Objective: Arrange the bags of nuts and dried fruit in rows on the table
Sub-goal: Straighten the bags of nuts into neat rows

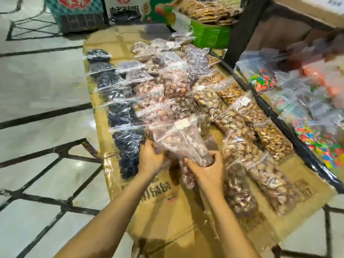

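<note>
Clear zip bags of nuts and dried fruit lie in rough rows on flattened cardboard (163,207). A row of dark dried fruit bags (121,112) runs down the left side. Tan nut bags (240,125) fill the right side. Both hands hold one bag of reddish-brown nuts (186,144) near the front middle. My left hand (150,157) grips its left edge. My right hand (206,169) wraps around its lower end from below. Another reddish bag (188,175) lies partly hidden under the right hand.
A black-framed shelf (290,127) on the right holds bags of colourful sweets (264,81). A green box (210,34) of biscuits and printed cartons (80,13) stand at the back. A tiled floor (41,94) lies to the left.
</note>
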The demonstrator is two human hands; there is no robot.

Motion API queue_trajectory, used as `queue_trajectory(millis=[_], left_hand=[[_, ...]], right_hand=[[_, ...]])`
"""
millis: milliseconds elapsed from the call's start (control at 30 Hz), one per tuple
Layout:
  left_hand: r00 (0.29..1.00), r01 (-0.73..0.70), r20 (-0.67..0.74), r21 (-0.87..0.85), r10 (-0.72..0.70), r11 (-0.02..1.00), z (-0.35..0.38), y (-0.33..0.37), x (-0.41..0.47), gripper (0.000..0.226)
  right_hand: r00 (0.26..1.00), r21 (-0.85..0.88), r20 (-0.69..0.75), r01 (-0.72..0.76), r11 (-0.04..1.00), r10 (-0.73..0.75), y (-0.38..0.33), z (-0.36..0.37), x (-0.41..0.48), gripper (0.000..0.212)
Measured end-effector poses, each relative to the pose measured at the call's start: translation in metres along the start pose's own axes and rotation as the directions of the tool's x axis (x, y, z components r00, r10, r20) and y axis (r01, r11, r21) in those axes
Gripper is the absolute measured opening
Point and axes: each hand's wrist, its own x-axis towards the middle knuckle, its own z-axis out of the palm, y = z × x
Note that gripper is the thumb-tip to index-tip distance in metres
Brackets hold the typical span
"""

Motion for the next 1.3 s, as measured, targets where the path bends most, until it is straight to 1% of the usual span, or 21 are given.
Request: queue_trajectory(millis=[100, 167, 200, 233, 300, 333, 367, 467, 533, 600, 700, 800, 833, 900, 967, 1033, 1067, 1100, 1133, 1200, 1300], left_hand=[[0.967, 0.186, 0.219, -0.255, -0.131, 0.949, -0.002, -0.003, 0.002, 0.018], [0.921, 0.320, 0.333, -0.346, -0.203, 0.882, -0.009, -0.002, 0.002, 0.018], [0.896, 0.372, 0.384, -0.380, -0.222, 0.847, -0.015, 0.001, 0.000, 0.013], [0.872, 0.413, 0.434, -0.407, -0.225, 0.815, -0.019, 0.002, 0.001, 0.007], [0.823, 0.471, 0.529, -0.433, -0.207, 0.769, -0.030, 0.002, 0.000, 0.013], [0.816, 0.466, 0.549, -0.443, -0.179, 0.766, -0.036, 0.001, -0.001, 0.018], [0.813, 0.453, 0.563, -0.453, -0.147, 0.768, -0.037, -0.002, -0.002, 0.027], [0.853, 0.239, 0.521, -0.323, -0.039, 0.916, -0.037, -0.001, -0.012, 0.050], [0.877, 0.056, 0.480, -0.157, 0.026, 0.986, -0.036, 0.005, -0.021, 0.047], [0.877, -0.051, 0.473, -0.077, 0.081, 0.996, -0.035, 0.008, -0.026, 0.037], [0.883, -0.057, 0.456, -0.128, 0.110, 0.990, -0.039, 0.013, -0.031, 0.025], [0.942, -0.044, 0.311, -0.268, 0.130, 0.962, -0.045, 0.022, -0.027, 0.004], [0.962, -0.053, 0.242, -0.286, 0.126, 0.957, -0.047, 0.025, -0.021, 0.009], [0.976, -0.063, 0.180, -0.294, 0.120, 0.954, -0.054, 0.028, -0.010, 0.020], [0.978, -0.053, 0.177, -0.288, 0.107, 0.956, -0.060, 0.028, 0.003, 0.023], [0.972, -0.045, 0.206, -0.299, 0.110, 0.953, -0.061, 0.027, 0.016, 0.021], [0.968, -0.067, 0.212, -0.308, 0.137, 0.949, -0.062, 0.028, 0.023, 0.019], [0.965, -0.100, 0.203, -0.305, 0.167, 0.947, -0.063, 0.029, 0.032, 0.018], [0.960, -0.132, 0.199, -0.305, 0.199, 0.943, -0.064, 0.032, 0.042, 0.021], [0.936, -0.185, 0.221, -0.352, 0.273, 0.918, -0.067, 0.042, 0.072, 0.025], [0.873, -0.347, 0.232, -0.326, 0.430, 0.880, -0.072, 0.059, 0.134, 0.028]], right_hand=[[0.995, 0.014, -0.043, -0.085, 0.996, 0.085, 0.015, 0.014, -0.026, 0.051], [0.991, -0.022, -0.057, -0.126, 0.992, 0.125, 0.027, 0.013, -0.035, 0.049], [0.991, -0.054, -0.039, -0.134, 0.990, 0.132, 0.032, 0.011, -0.037, 0.049], [0.991, -0.102, -0.007, -0.133, 0.986, 0.133, 0.035, 0.009, -0.037, 0.049], [0.991, -0.194, 0.050, -0.115, 0.974, 0.127, 0.035, 0.004, -0.036, 0.047], [0.991, -0.219, 0.065, -0.097, 0.971, 0.113, 0.035, 0.003, -0.036, 0.047], [0.993, -0.239, 0.066, -0.082, 0.968, 0.100, 0.034, 0.002, -0.036, 0.047], [0.999, -0.327, 0.033, -0.030, 0.945, 0.043, 0.032, -0.001, -0.039, 0.053], [0.997, -0.387, 0.066, -0.016, 0.922, 0.045, 0.032, -0.005, -0.043, 0.053], [0.990, -0.406, 0.116, -0.024, 0.913, 0.078, 0.032, -0.010, -0.042, 0.056], [0.978, -0.396, 0.177, -0.029, 0.918, 0.107, 0.033, -0.015, -0.042, 0.066], [0.970, -0.388, 0.213, -0.030, 0.921, 0.121, 0.033, -0.017, -0.046, 0.071], [0.969, -0.401, 0.213, -0.032, 0.915, 0.128, 0.032, -0.018, -0.047, 0.072], [0.964, -0.452, 0.221, -0.034, 0.892, 0.149, 0.028, -0.018, -0.049, 0.076], [0.947, -0.581, 0.254, -0.011, 0.814, 0.195, 0.021, -0.019, -0.047, 0.076], [0.908, -0.692, 0.306, 0.006, 0.722, 0.286, 0.004, -0.022, -0.043, 0.070], [0.889, -0.694, 0.328, -0.002, 0.720, 0.319, -0.007, -0.022, -0.038, 0.065], [0.875, -0.660, 0.354, -0.016, 0.752, 0.329, -0.021, -0.022, -0.033, 0.062], [0.875, -0.598, 0.376, -0.020, 0.801, 0.303, -0.034, -0.020, -0.025, 0.062], [0.909, -0.491, 0.368, 0.012, 0.871, 0.194, -0.062, -0.010, -0.002, 0.070], [0.966, -0.477, 0.246, 0.046, 0.878, 0.083, -0.094, 0.025, 0.051, 0.073]])
